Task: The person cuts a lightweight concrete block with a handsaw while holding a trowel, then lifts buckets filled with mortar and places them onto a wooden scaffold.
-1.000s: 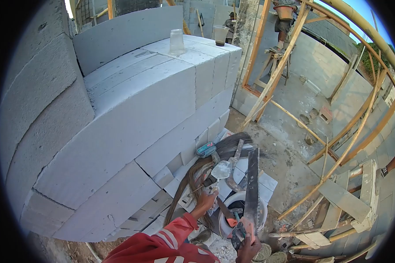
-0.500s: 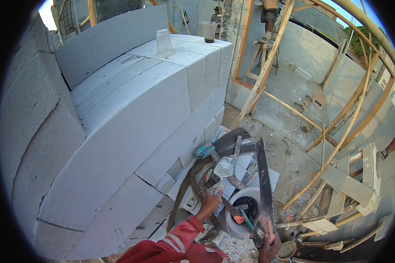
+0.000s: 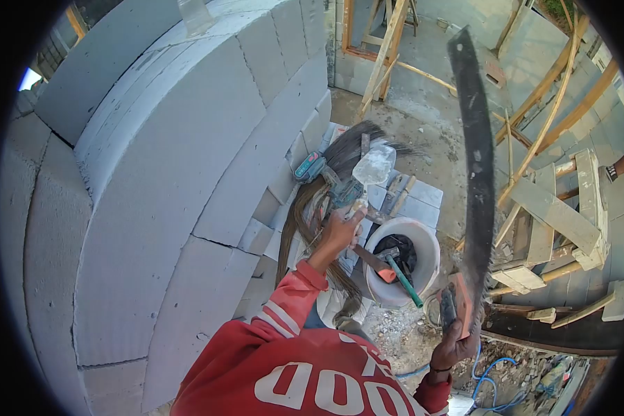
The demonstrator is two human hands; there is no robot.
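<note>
My left hand (image 3: 341,232) grips a trowel (image 3: 374,165) by its handle, the pale, dust-coated blade pointing away from me. Closed round the orange and black handle of a handsaw (image 3: 475,159), my right hand (image 3: 453,349) keeps the long dark blade nearly upright. Between the hands stands a white bucket (image 3: 431,258). In it lie a black bag (image 3: 403,251), a tool with a green handle (image 3: 403,283) and another with an orange end (image 3: 385,274). Just beyond my left hand, a teal cordless power tool (image 3: 310,167) rests among dark long fibres (image 3: 299,215).
A curved wall of pale blocks (image 3: 180,159) rises at my left, with a clear plastic cup (image 3: 195,15) on top. Rough wooden trestles (image 3: 555,215) stand at the right. Blue hose (image 3: 494,385) and rubble lie low at the right. Wooden props (image 3: 385,48) stand further off.
The view has tipped downward. My right hand has moved right with the handsaw, whose blade now reaches higher. The trowel stays in my left hand, its blade shifted slightly right.
</note>
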